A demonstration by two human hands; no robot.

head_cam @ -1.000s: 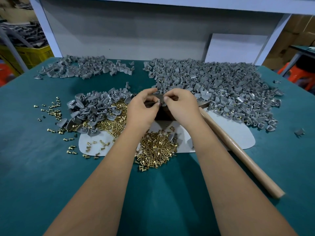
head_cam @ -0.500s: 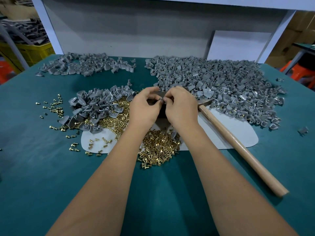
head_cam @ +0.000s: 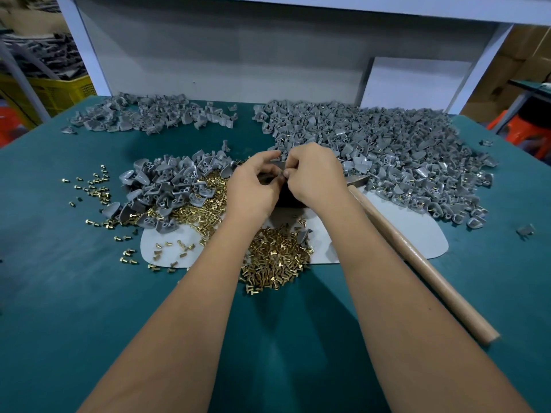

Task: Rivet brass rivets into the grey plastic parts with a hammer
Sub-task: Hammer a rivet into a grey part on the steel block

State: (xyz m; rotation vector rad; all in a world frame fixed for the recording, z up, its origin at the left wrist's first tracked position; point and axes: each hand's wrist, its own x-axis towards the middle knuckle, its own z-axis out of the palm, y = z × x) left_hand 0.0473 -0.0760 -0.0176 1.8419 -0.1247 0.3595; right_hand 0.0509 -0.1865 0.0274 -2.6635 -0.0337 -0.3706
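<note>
Right hand [head_cam: 313, 174] pinches a small piece against the left hand [head_cam: 252, 186], the hammer [head_cam: 417, 260] lying just right of it, handle angled toward the person.

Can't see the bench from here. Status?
Left hand and right hand pinching one grey part over the dark block. Hammer lying idle at right. Nothing in the way.

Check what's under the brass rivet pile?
The brass rivet pile lies partly on the pale mat, partly on the green tabletop. Anything beneath the rivets is covered.
</note>
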